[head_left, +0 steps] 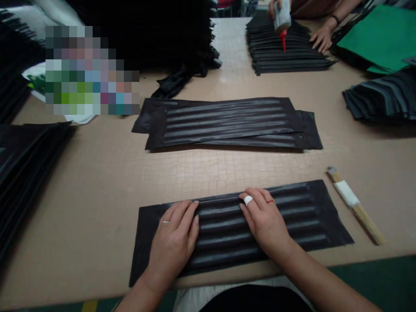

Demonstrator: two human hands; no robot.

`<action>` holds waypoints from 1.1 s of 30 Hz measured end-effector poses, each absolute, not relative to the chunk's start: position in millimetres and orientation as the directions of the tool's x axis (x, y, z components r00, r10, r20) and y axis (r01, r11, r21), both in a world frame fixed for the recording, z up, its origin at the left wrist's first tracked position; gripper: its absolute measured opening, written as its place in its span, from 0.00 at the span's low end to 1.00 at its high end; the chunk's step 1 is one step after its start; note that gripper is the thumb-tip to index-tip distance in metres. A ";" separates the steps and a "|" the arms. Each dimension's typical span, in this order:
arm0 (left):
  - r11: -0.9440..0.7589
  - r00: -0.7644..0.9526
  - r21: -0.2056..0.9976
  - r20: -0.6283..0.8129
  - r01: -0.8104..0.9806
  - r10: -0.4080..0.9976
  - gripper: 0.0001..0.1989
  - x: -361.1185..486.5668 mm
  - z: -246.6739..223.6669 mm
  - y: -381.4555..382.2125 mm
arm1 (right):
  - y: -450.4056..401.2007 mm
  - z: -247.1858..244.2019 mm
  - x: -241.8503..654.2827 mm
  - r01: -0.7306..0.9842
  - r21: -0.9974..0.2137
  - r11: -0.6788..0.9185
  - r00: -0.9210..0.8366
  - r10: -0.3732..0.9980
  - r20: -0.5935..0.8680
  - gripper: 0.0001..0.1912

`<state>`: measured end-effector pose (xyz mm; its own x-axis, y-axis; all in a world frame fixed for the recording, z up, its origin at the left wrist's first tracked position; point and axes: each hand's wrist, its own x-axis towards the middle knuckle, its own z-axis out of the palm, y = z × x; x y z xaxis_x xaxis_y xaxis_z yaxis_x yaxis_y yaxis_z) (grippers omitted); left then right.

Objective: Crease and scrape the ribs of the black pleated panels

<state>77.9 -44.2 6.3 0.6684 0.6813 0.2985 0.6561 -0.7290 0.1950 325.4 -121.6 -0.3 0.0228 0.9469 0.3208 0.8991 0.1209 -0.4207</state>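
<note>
A black ribbed panel (221,223), leather-like with long raised ridges, lies flat near the table's front edge. My left hand (175,236) rests on its left part, fingers together and bent at the far edge, thumb close to the index finger. Right of centre, my right hand (266,221) grips the same far edge with curled fingers; one finger wears a white wrap. What is under the fingertips is hidden. Beyond the hands, more ribbed black panels (224,121) lie overlapped and slightly askew. A wooden stick or brush handle (357,206) with a white wrap lies right of the panel.
The tan table (97,182) carries dark stacks (29,173) at left and a large black pile (146,34) behind. At the far right, a co-worker's hand holds a red-tipped bottle (282,19) over layered black strips (292,56). Green sheets (380,39) and dark pieces (383,97) lie right.
</note>
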 end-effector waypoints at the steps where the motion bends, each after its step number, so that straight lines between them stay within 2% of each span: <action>1: -0.726 0.666 0.190 0.298 0.660 0.684 0.18 71.5 6.2 -41.9 | -125.3 0.3 334.7 0.904 -0.411 0.118 0.026 0.945 0.327 0.11; 9: -0.703 0.647 0.170 0.291 0.690 0.705 0.17 35.9 10.4 -30.8 | -151.0 -0.5 404.9 0.954 -0.297 0.036 0.064 0.945 0.322 0.10; 15: -0.658 0.599 0.151 0.302 0.738 0.742 0.17 22.2 8.9 -30.8 | -174.3 -4.3 460.7 0.966 -0.254 -0.053 0.137 0.934 0.330 0.12; 21: -0.613 0.532 0.230 0.329 0.756 0.780 0.18 23.6 6.1 -39.7 | -173.2 -9.8 436.5 0.981 -0.116 -0.154 0.184 0.927 0.327 0.15; 23: -0.608 0.520 0.277 0.332 0.744 0.787 0.19 24.0 5.2 -41.3 | -160.5 -10.7 398.0 0.982 -0.164 -0.096 0.147 0.930 0.337 0.15; 29: -0.553 0.406 0.454 0.386 0.698 0.829 0.19 21.9 5.2 -43.6 | -96.2 -8.9 260.3 0.895 -0.375 0.241 -0.129 0.946 0.299 0.20; 33: -0.537 0.363 0.510 0.405 0.672 0.839 0.18 17.3 5.2 -43.0 | -61.4 -1.5 188.8 0.813 -0.465 0.351 -0.265 0.934 0.240 0.17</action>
